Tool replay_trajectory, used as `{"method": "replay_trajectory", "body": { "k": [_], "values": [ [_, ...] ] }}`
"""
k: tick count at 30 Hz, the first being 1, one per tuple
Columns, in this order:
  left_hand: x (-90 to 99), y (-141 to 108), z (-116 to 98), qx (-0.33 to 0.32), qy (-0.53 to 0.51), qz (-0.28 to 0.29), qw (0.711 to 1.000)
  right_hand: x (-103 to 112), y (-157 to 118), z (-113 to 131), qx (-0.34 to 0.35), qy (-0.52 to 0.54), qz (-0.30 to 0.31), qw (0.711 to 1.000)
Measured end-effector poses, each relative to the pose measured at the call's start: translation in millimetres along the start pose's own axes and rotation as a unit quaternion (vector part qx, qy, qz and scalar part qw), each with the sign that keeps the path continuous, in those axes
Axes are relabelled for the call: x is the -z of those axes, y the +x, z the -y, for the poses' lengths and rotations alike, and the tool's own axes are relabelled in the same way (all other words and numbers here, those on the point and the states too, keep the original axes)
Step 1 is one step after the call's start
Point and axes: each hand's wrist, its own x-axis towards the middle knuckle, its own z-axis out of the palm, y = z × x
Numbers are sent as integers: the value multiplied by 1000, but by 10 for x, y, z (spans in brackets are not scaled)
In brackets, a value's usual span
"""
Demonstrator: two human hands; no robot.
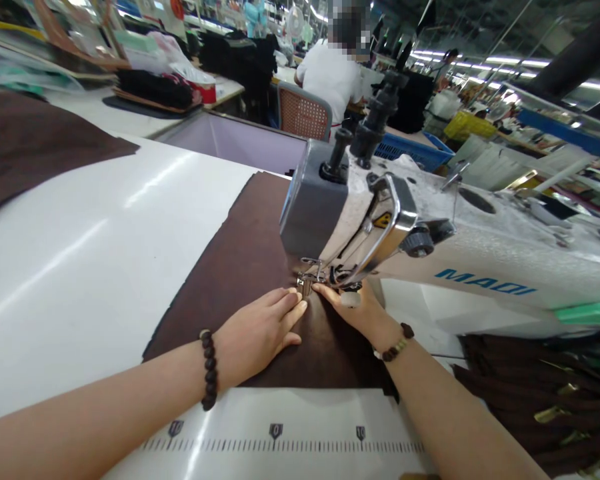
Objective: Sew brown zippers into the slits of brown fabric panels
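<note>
A dark brown fabric piece [230, 267] lies flat on the white table, running under the presser foot [305, 285] of a sewing machine [360, 220]. My left hand [260, 330] rests on the cloth with fingers stretched out, its fingertips just left of and in front of the foot. On the other side of the foot, my right hand [357, 310] touches the same cloth, partly behind the machine head's lower parts. Its index finger reaches toward the foot; the other fingers are mostly hidden. Both wrists wear dark beaded bracelets.
A ruler scale [275, 445] runs along the table's front edge. More brown fabric [40, 147] lies at the left, and a dark brown pile with metallic pieces [540, 400] at the right. Beyond the machine, a person in white [327, 77] sits on a chair [305, 112].
</note>
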Motion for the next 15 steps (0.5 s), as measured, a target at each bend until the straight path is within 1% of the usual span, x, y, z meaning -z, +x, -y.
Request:
{"method": "replay_trajectory", "body": {
  "k": [4,8,15],
  "values": [
    [2,11,-7,9,-11,6,1000,0,-5,-16,2,-4,-2,1000],
    [-34,15,15,19,-33,-2,999,-45,24,-56,4,-5,-7,1000],
    [-16,55,62,20,-47,6,999,-111,129,-143,9,-10,12,1000]
  ]
}}
